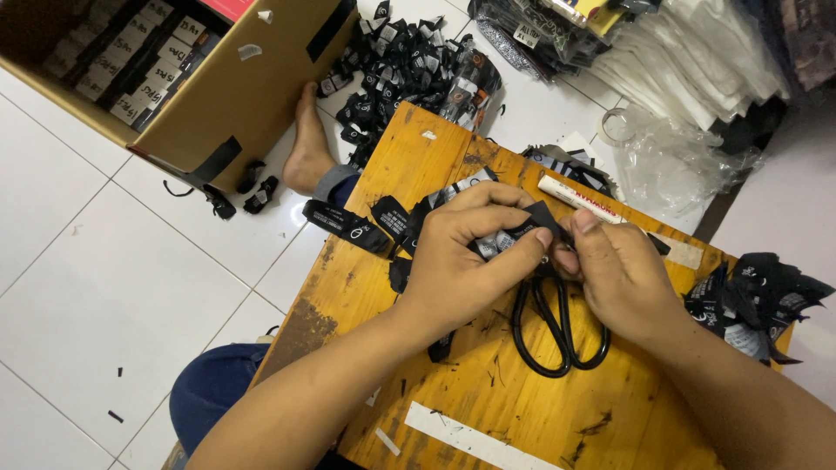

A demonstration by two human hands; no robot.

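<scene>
My left hand (pixel 470 252) and my right hand (pixel 618 270) meet over a small wooden table (pixel 418 165), both pinching a small black fabric label (pixel 533 219) between thumbs and fingers. A strip of joined black labels (pixel 348 224) trails left from my left hand across the table edge. Black-handled scissors (pixel 557 335) lie on the table right under my hands, handles toward me. A white marker (pixel 575 198) rests just beyond my right hand.
A pile of cut black labels (pixel 758 300) sits at the table's right edge. More black labels (pixel 392 65) are heaped on the white tiled floor beyond. A cardboard box (pixel 235 96) stands at upper left beside my bare foot (pixel 309 144). Plastic bags (pixel 670 157) lie at upper right.
</scene>
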